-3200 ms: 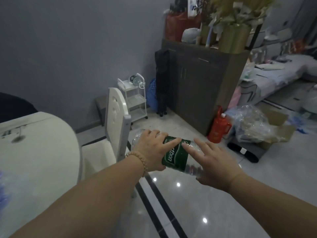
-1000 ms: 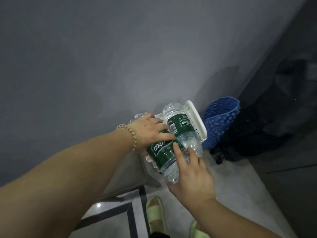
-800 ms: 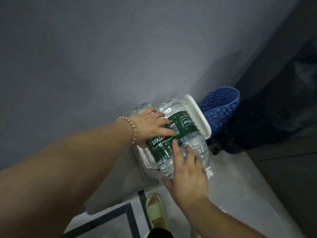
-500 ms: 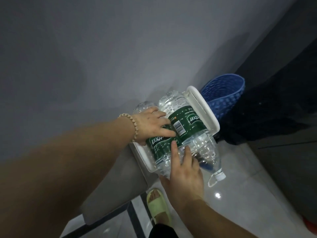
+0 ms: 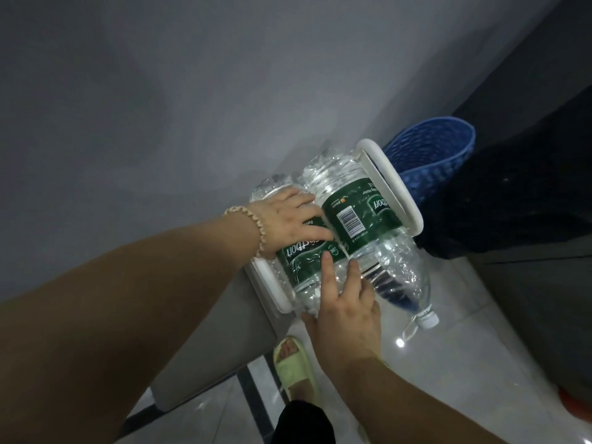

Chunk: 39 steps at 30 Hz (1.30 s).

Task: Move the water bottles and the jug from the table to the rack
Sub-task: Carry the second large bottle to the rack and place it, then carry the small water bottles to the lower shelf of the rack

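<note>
Two clear water bottles with green labels lie side by side on the top shelf of a white rack (image 5: 395, 195). The right bottle (image 5: 363, 216) rests against the rack's right rim, its white cap sticking out past the front edge. The left bottle (image 5: 304, 256) lies next to it. My left hand (image 5: 285, 221) grips this bottle over its upper body. My right hand (image 5: 346, 307) holds its lower end, with two fingers stretched onto the label. No jug is in view.
A blue mesh basket (image 5: 429, 155) stands just behind the rack, with a black object (image 5: 512, 193) and a dark cabinet to the right. A grey box (image 5: 217, 341) sits left of the rack, by the grey wall. My foot in a green slipper (image 5: 294, 366) is on the glossy tile floor.
I carried the bottle from the table area to the rack and lowered it with both hands onto the top shelf beside the other bottle. The view has come closer.
</note>
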### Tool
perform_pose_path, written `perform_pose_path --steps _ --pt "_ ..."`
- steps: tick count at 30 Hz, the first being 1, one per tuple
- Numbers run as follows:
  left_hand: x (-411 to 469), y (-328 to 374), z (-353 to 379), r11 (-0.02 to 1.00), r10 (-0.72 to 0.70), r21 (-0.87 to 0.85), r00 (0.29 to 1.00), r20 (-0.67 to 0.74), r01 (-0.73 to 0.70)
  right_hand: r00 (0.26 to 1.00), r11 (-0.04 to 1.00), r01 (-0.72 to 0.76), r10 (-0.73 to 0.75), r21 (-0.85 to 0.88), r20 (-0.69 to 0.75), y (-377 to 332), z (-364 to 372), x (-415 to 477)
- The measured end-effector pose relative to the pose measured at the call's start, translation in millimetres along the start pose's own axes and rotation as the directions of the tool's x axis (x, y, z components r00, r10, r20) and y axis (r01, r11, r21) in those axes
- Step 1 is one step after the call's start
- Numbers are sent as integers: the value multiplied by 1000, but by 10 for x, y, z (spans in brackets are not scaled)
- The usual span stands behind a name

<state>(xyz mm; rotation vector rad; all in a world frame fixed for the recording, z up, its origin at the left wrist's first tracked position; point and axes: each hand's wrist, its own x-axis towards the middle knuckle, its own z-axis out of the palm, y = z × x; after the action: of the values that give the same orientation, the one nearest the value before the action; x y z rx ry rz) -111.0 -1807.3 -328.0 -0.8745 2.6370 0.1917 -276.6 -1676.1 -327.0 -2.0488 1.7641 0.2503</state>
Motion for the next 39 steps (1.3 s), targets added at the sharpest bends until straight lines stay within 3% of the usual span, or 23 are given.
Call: perform_pose_path --steps 4,8,13,18,21,26,29,30,39 --pt "23 148 -30 990 -140 49 983 118 135 1000 999 8 -7 -42 23 30 -38 -30" --pt "-7 413 -68 933 -359 63 909 212 354 995 996 40 -32 -83 92 107 -112 -49" --pt "-159 873 -253 798 -594 -21 791 146 603 980 976 187 -178 -112 88 330 -322 -175" --pt "-164 1557 -684 719 -690 -30 719 82 694 939 934 338 -343 -114 -26 759 -639 -477" --pt "-142 2198 -1082 593 -805 -50 592 -34 803 868 871 463 -483 -163 -116 1189 -939 -798" --pt "-110 3329 -1656 261 -959 -218 225 -174 940 727 768 586 -639 -259 -250 1735 -1467 -1352" --pt "-354 4033 -1968 135 -974 -241 85 -208 961 649 710 651 -704 -268 -286 1776 -1748 -1819" --pt "-410 4102 -2019 121 -972 -239 67 -223 964 631 699 664 -714 -265 -303 1750 -1794 -1861" --pt "-1732 6123 -2350 -268 -922 -230 -318 -219 935 253 321 913 -929 -252 -268 1202 -1588 -3939"
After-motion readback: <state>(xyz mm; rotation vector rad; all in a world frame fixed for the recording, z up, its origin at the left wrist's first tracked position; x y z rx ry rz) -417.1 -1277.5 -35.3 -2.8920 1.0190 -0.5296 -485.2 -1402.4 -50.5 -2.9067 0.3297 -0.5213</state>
